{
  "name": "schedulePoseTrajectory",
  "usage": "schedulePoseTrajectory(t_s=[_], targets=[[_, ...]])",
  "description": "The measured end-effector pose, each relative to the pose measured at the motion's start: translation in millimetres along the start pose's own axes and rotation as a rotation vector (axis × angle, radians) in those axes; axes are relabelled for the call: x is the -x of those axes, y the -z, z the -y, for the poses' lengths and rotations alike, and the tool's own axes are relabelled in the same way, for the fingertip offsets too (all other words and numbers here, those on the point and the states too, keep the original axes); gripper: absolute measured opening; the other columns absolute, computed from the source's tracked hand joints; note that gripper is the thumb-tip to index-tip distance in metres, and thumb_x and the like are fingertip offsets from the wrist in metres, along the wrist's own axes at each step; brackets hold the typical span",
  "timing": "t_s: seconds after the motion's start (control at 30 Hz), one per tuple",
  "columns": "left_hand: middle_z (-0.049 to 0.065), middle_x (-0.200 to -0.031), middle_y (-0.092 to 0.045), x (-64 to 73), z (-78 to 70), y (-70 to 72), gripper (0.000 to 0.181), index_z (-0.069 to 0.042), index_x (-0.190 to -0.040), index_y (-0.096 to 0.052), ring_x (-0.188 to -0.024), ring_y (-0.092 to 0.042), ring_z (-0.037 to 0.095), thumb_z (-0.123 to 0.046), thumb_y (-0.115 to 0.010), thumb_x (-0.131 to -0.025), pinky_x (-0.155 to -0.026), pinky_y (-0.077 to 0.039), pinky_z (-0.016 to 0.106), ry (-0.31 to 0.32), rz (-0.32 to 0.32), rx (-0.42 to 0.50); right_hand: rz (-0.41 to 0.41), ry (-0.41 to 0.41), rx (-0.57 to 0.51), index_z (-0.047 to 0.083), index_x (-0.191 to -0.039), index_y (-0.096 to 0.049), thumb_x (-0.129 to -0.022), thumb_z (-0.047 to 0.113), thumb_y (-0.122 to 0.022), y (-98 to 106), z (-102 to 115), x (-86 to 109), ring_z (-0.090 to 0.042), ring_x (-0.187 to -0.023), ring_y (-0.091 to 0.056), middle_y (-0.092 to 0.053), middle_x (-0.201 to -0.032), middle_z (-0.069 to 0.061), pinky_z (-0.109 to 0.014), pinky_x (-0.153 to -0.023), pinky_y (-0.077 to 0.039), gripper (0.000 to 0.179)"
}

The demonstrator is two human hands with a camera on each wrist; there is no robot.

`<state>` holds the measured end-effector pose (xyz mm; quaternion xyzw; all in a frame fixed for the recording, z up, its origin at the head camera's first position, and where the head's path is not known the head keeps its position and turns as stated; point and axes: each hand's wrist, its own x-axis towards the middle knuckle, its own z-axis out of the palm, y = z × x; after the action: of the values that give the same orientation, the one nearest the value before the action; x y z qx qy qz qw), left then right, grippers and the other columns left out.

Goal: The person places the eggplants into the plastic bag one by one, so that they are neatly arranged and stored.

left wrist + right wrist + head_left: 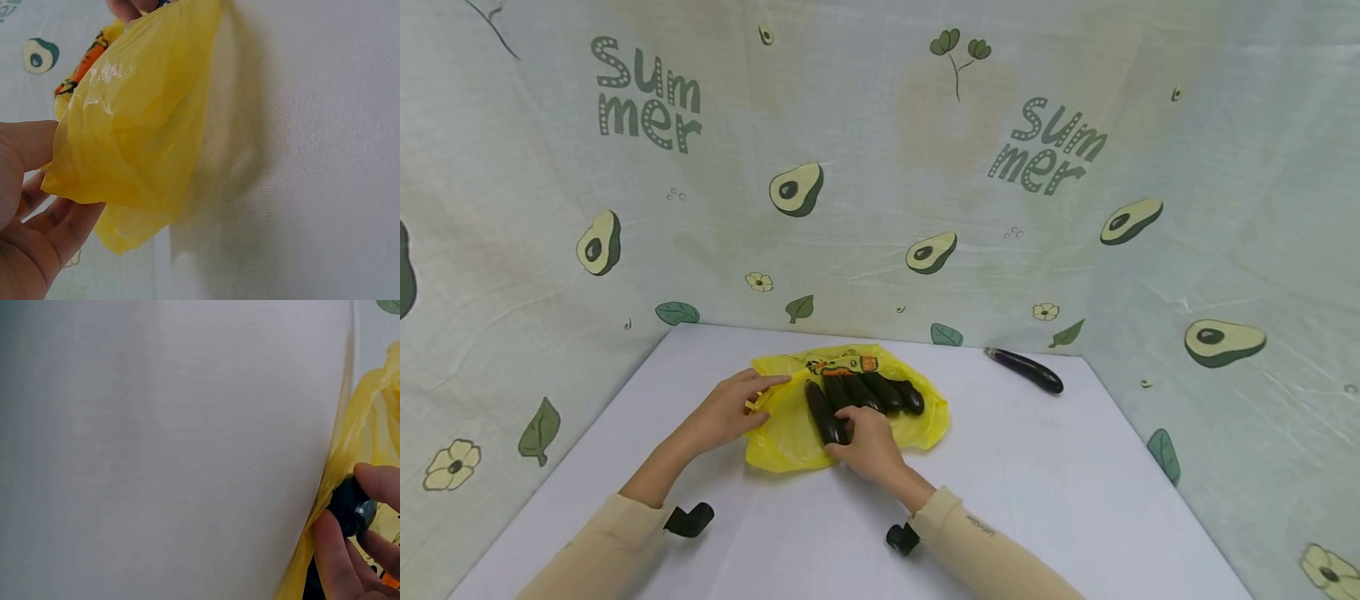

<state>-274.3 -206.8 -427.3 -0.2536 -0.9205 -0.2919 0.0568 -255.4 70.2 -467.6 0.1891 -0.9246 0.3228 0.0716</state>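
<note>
A yellow plastic bag (778, 437) lies spread on the white table with several dark eggplants (880, 392) side by side on it. My left hand (724, 412) is at the bag's left edge. In the left wrist view, the yellow film (134, 137) passes between its thumb and fingers, and the fingertips are partly hidden behind it. My right hand (868, 446) grips the near end of the leftmost eggplant (822, 412), which lies slanted on the bag. The right wrist view shows thumb and fingers around that eggplant's rounded dark end (351, 506), close to the bag's rim.
A single eggplant (1026, 371) lies apart at the back right of the white table (1000, 492). Cloth walls (880, 167) printed with avocados and leaves rise behind and at both sides. An orange and black print (846, 365) marks the bag's far part.
</note>
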Motion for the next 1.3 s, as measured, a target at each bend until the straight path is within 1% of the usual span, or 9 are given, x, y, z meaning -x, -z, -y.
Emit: schedulePoseTrajectory(t_s=[0.23,0.43,0.53,0.7,0.9,1.1,1.23,1.3], targets=[[0.005,-0.113,-0.061,-0.2,1.7,-0.3,0.063,-0.015,-0.149,-0.063,-0.098,-0.061,0.021,0.002,-0.079,-0.091,-0.082,-0.059,0.033,-0.012,-0.01,0.011,-0.024,-0.012,-0.015,0.003,-0.123,-0.074,-0.083,0.021,-0.091,-6.2,2.9,-7.0,-0.014,-0.087,-0.059,-0.067,-0.097,-0.004,-0.029,-0.075,-0.052,0.047],[0.005,-0.112,-0.061,0.7,0.4,-0.5,0.063,-0.015,-0.148,-0.063,-0.097,-0.061,0.021,0.002,-0.08,-0.09,-0.08,-0.058,0.031,-0.016,-0.017,0.006,-0.04,-0.025,-0.004,0.004,-0.124,-0.074,-0.082,0.023,-0.092,-9.7,4.4,-12.4,-0.012,-0.087,-0.058,-0.069,-0.1,-0.004,-0.027,-0.077,-0.053,0.049],[0.005,-0.112,-0.062,1.0,-1.4,0.0,0.063,-0.014,-0.148,-0.064,-0.097,-0.061,0.021,0.002,-0.081,-0.09,-0.079,-0.058,0.031,-0.014,-0.02,0.012,-0.038,-0.028,-0.004,0.003,-0.124,-0.073,-0.083,0.023,-0.092,-10.3,5.3,-14.7,-0.012,-0.083,-0.056,-0.066,-0.096,-0.004,-0.027,-0.073,-0.051,0.05],[0.005,-0.112,-0.061,0.6,-1.6,1.5,0.062,-0.015,-0.149,-0.063,-0.095,-0.059,0.019,0.002,-0.08,-0.091,-0.077,-0.057,0.03,-0.011,-0.007,0.016,-0.047,-0.032,0.003,0.004,-0.124,-0.074,-0.082,0.025,-0.093,-12.2,5.4,-18.1,-0.01,-0.077,-0.051,-0.059,-0.087,0.0,-0.027,-0.069,-0.046,0.05],[0.005,-0.111,-0.06,0.6,0.6,1.3,0.063,-0.015,-0.149,-0.063,-0.092,-0.058,0.018,0.002,-0.08,-0.091,-0.074,-0.054,0.028,-0.019,-0.009,0.019,-0.056,-0.048,-0.011,0.004,-0.123,-0.074,-0.083,0.027,-0.092,-13.3,5.3,-19.9,-0.012,-0.075,-0.05,-0.06,-0.086,-0.003,-0.029,-0.07,-0.044,0.049],[0.004,-0.111,-0.062,1.3,2.5,1.2,0.063,-0.015,-0.149,-0.063,-0.093,-0.057,0.017,0.002,-0.08,-0.09,-0.07,-0.051,0.027,-0.04,-0.025,0.013,-0.05,-0.08,-0.049,0.003,-0.124,-0.074,-0.084,0.026,-0.092,-13.7,4.1,-21.0,-0.012,-0.074,-0.051,-0.061,-0.083,-0.004,-0.029,-0.067,-0.046,0.05],[0.005,-0.113,-0.062,1.5,2.3,0.5,0.064,-0.015,-0.149,-0.063,-0.094,-0.058,0.018,0.002,-0.08,-0.09,-0.071,-0.052,0.027,-0.036,-0.026,0.017,-0.046,-0.096,-0.066,0.004,-0.126,-0.074,-0.085,0.026,-0.092,-13.5,3.5,-21.5,-0.013,-0.075,-0.052,-0.06,-0.08,-0.002,-0.029,-0.068,-0.047,0.05],[0.007,-0.113,-0.062,1.6,2.7,0.2,0.064,-0.014,-0.149,-0.062,-0.092,-0.058,0.019,0.002,-0.08,-0.09,-0.071,-0.053,0.028,-0.036,-0.023,0.022,-0.046,-0.095,-0.07,0.004,-0.126,-0.074,-0.085,0.026,-0.091,-13.2,3.2,-21.4,-0.013,-0.075,-0.052,-0.06,-0.079,-0.001,-0.03,-0.069,-0.048,0.05]])
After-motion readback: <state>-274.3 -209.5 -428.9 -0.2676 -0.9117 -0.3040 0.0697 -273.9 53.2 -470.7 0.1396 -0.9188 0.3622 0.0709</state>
